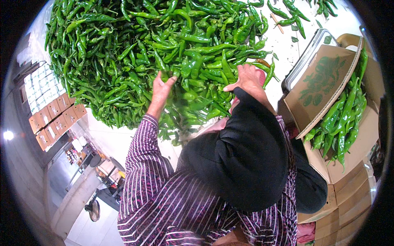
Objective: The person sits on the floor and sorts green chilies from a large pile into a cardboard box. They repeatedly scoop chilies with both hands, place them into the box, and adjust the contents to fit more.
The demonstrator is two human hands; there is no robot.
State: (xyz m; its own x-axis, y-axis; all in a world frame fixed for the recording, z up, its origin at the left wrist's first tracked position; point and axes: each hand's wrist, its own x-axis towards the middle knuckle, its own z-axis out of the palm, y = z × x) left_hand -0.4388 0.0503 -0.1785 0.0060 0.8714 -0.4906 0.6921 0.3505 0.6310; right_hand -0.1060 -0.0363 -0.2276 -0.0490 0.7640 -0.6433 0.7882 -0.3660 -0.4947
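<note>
A large heap of long green chili peppers (132,61) lies before me on a white tiled floor. My left hand (161,92) is at the near middle of the heap, with its thumb and fingers around one green pepper (160,63) that points away from me. My right hand (246,78) rests on the heap's right edge, its thumb apart from its bent fingers and several peppers against it. Whether it grips any of them is hidden. Something pink (261,77) shows beside the right hand, only partly visible. Black cloth (246,153) covers part of my right arm.
At right, an open cardboard box (326,70) holds green peppers (341,120). Beside it stands a pale dark-rimmed object (307,58). Loose peppers (294,17) lie on the floor at upper right. Stacked cartons (57,118) and a stool (95,160) stand to the left.
</note>
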